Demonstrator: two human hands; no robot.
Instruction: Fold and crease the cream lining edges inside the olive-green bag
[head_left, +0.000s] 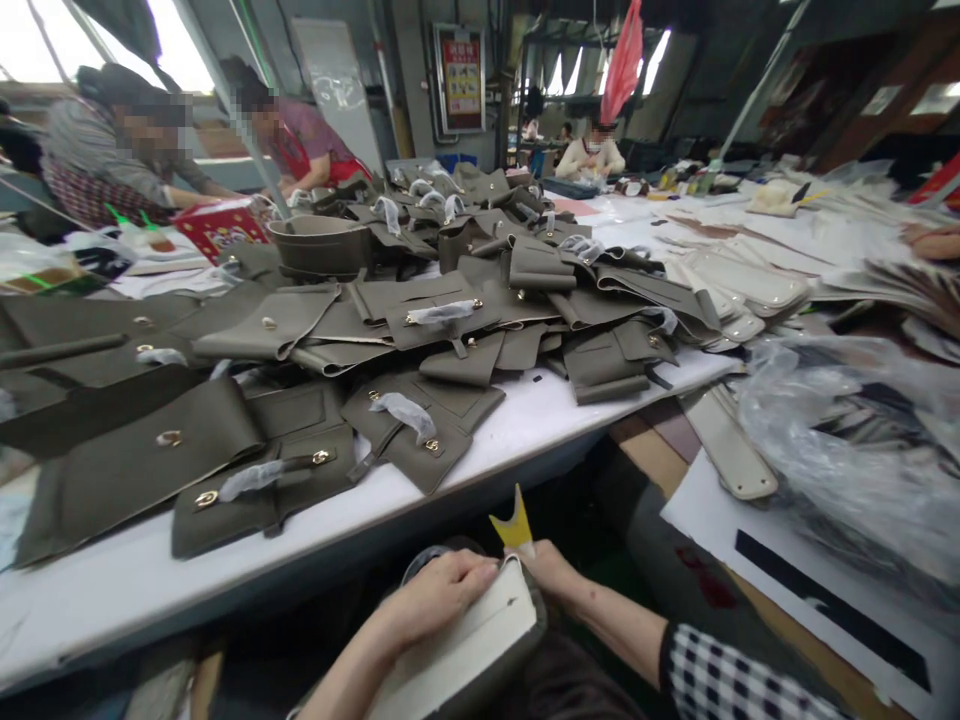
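Head view shows me a white table (525, 420) heaped with olive-grey leather bag panels (420, 330), brass clasps on several, and a round bag shell (319, 245) behind the heap. Cream panels (742, 285) lie beyond it to the right, crumpled clear plastic (847, 440) nearer. Below the table's near edge, my left hand (431, 600) presses fingers flat on a cream-faced, olive-edged panel (465, 650), its long axis running from lower left up toward the table. My right hand (551, 570) pinches a yellow forked tool (514, 525), prongs pointing up, at the panel's far end.
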